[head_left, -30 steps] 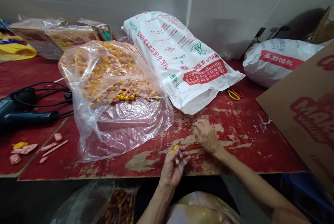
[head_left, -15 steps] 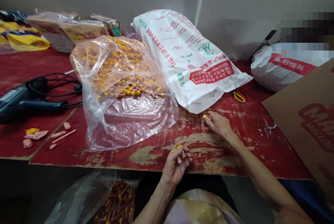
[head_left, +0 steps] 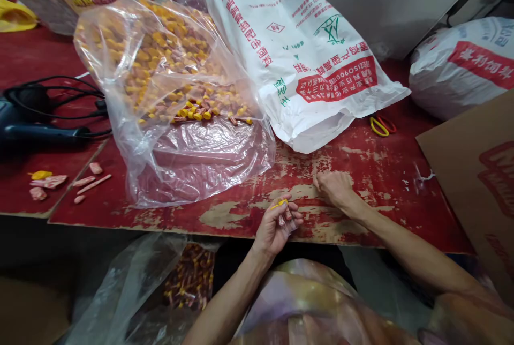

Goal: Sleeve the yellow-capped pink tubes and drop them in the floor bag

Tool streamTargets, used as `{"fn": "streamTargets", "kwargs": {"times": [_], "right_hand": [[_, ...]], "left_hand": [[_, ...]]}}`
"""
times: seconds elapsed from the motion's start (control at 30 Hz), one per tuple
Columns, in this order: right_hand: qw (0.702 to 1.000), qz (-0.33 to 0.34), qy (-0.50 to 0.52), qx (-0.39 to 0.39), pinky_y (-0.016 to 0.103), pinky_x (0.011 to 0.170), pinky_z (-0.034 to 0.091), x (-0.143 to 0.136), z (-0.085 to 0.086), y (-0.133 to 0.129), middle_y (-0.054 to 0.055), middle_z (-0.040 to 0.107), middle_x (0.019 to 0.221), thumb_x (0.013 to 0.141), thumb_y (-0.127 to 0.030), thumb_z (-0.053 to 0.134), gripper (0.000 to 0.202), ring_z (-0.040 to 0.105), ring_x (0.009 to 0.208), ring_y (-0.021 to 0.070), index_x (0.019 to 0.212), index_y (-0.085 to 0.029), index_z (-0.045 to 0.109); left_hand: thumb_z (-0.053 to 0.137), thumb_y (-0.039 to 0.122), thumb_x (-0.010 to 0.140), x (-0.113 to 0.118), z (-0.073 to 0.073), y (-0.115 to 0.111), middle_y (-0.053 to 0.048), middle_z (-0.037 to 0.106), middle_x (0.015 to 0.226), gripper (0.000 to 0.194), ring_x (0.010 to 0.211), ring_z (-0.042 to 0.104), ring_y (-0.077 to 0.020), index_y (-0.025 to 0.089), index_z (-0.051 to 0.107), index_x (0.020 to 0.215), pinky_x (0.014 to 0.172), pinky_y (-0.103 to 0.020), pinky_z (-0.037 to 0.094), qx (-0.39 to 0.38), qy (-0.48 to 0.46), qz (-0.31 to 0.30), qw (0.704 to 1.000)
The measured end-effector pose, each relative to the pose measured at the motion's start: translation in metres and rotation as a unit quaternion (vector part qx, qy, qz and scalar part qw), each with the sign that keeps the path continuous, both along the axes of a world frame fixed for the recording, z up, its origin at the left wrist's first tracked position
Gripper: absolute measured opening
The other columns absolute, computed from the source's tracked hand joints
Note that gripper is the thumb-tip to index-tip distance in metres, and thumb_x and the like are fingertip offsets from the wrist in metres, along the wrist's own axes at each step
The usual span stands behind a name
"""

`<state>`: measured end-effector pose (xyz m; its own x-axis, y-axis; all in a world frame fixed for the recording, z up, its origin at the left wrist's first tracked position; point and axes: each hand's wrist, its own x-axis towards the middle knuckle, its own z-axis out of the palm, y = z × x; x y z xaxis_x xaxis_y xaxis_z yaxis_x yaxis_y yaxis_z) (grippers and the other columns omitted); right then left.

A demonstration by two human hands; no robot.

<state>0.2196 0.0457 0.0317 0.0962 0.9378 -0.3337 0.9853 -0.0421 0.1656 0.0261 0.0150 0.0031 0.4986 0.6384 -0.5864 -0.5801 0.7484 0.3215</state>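
My left hand (head_left: 273, 230) is closed round a small clear plastic packet (head_left: 286, 223) of pinkish, yellow-capped sticks at the table's front edge. To its right, my right hand (head_left: 336, 188) hovers low over or rests on the worn red tabletop, its fingers curled in; what they hold, if anything, is hidden. A large clear plastic bag (head_left: 176, 160) lies on its side to the left, with many yellow-capped pink pieces (head_left: 201, 112) spilling toward its mouth. Behind my hands a white woven sack (head_left: 277, 61) with red and green print lies flat.
Scissors (head_left: 381, 126) with yellow and red handles lie right of the sack. A cardboard box (head_left: 461, 173) stands at the right, a second white sack (head_left: 433, 74) behind it. Loose pink pieces (head_left: 54, 181) and a corded heat-gun-like tool (head_left: 44, 132) are at left. Another bag of pieces (head_left: 190, 275) sits below the table.
My view has shifted down and closer to the table. My right hand's fingers have curled in, and the yellow-capped piece seen at its fingertips no longer shows. My left hand keeps its packet.
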Motion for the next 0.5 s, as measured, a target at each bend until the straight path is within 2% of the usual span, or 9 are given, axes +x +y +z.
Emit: {"fn": "streamTargets", "kwargs": {"times": [0.1, 0.17, 0.2, 0.27, 0.33, 0.43, 0.5], "right_hand": [[0.998, 0.014, 0.037, 0.052, 0.026, 0.059, 0.036, 0.002, -0.004, -0.014, 0.012, 0.068, 0.079, 0.092, -0.025, 0.034, 0.035, 0.062, 0.069, 0.0195, 0.082, -0.014, 0.065], [0.982, 0.033, 0.121, 0.139, 0.025, 0.060, 0.038, -0.011, -0.011, -0.025, 0.009, 0.066, 0.073, 0.094, -0.026, 0.032, 0.037, 0.060, 0.066, 0.0164, 0.077, -0.014, 0.063], [0.965, 0.045, 0.175, 0.192, 0.025, 0.061, 0.039, -0.022, -0.014, -0.030, 0.007, 0.065, 0.072, 0.095, -0.026, 0.030, 0.038, 0.059, 0.065, 0.0157, 0.076, -0.015, 0.062], [0.913, 0.087, 0.283, 0.279, 0.025, 0.066, 0.043, -0.055, -0.020, -0.039, 0.007, 0.065, 0.081, 0.096, -0.028, 0.031, 0.034, 0.060, 0.072, 0.0153, 0.087, -0.016, 0.062], [0.864, 0.154, 0.347, 0.331, 0.026, 0.073, 0.046, -0.092, -0.021, -0.046, 0.009, 0.064, 0.093, 0.095, -0.030, 0.037, 0.028, 0.061, 0.084, 0.0167, 0.101, -0.016, 0.060], [0.818, 0.261, 0.352, 0.374, 0.029, 0.076, 0.048, -0.129, -0.014, -0.050, 0.012, 0.061, 0.101, 0.093, -0.032, 0.043, 0.029, 0.059, 0.093, 0.0201, 0.113, -0.015, 0.056], [0.799, 0.297, 0.342, 0.395, 0.030, 0.075, 0.048, -0.131, -0.011, -0.047, 0.012, 0.060, 0.102, 0.092, -0.031, 0.044, 0.029, 0.059, 0.091, 0.0203, 0.114, -0.016, 0.056]], "left_hand": [[0.068, 0.022, 0.072, -0.001, -0.002, -0.003, -0.004, 0.066, 0.075, 0.028, 0.062, 0.065, -0.0160, 0.015, 0.059, 0.097, 0.061, -0.030, 0.055, -0.004, -0.012, 0.033, 0.999], [0.070, 0.028, 0.072, -0.004, -0.004, -0.007, -0.004, 0.066, 0.076, 0.031, 0.066, 0.066, -0.0177, 0.015, 0.059, 0.097, 0.062, -0.031, 0.055, -0.001, -0.029, 0.057, 0.998], [0.071, 0.031, 0.072, -0.006, -0.004, -0.008, -0.005, 0.066, 0.077, 0.032, 0.069, 0.066, -0.0184, 0.015, 0.059, 0.097, 0.063, -0.032, 0.055, 0.004, -0.042, 0.067, 0.997], [0.073, 0.032, 0.070, -0.012, -0.006, -0.008, -0.005, 0.066, 0.080, 0.033, 0.072, 0.065, -0.0169, 0.015, 0.060, 0.096, 0.065, -0.030, 0.054, 0.016, -0.065, 0.101, 0.993], [0.076, 0.025, 0.066, -0.023, -0.007, -0.005, -0.002, 0.066, 0.080, 0.033, 0.070, 0.063, -0.0121, 0.015, 0.062, 0.094, 0.065, -0.024, 0.051, 0.030, -0.071, 0.154, 0.985], [0.077, 0.016, 0.060, -0.054, -0.008, -0.002, 0.000, 0.065, 0.077, 0.036, 0.065, 0.061, -0.0092, 0.017, 0.062, 0.093, 0.062, -0.020, 0.049, 0.057, -0.055, 0.218, 0.973], [0.076, 0.018, 0.059, -0.088, -0.010, -0.004, 0.001, 0.064, 0.076, 0.039, 0.063, 0.060, -0.0112, 0.018, 0.062, 0.095, 0.061, -0.025, 0.050, 0.093, -0.038, 0.242, 0.965]]}}
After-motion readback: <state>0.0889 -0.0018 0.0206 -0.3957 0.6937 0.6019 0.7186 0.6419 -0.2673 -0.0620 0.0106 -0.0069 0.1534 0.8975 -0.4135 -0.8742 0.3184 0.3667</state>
